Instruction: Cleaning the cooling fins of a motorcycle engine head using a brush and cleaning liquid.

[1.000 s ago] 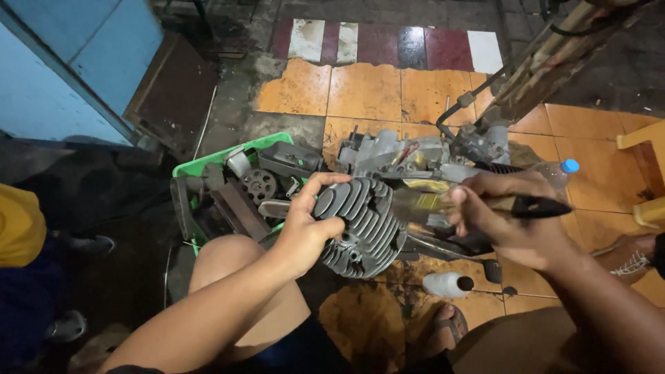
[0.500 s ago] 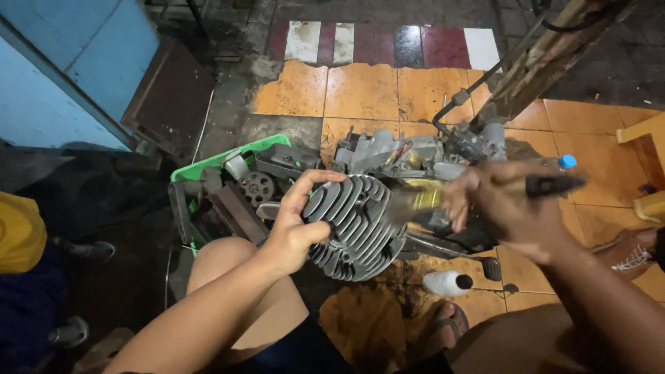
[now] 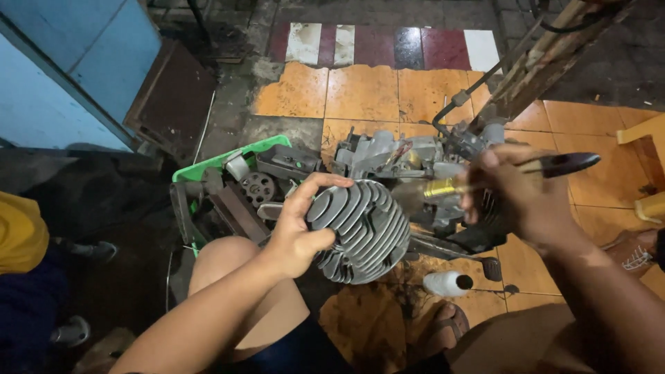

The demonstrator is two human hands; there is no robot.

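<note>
My left hand grips a grey finned engine cylinder and holds it over my knee. A dark-handled tool with a blurred yellowish shaft is in my right hand, its shaft pointing left toward the cylinder. Behind both hands a grey engine block rests on the orange tiled floor.
A green tray with a gear and metal parts lies at the left. A white bottle lies on the tiles near my sandalled foot. A rusty frame tube slants up at top right. Another person's yellow clothing shows at far left.
My right hand has lifted and turned, raising the tool's handle toward the upper right. The left hand has shifted its fingers on the cylinder, which has turned slightly.
</note>
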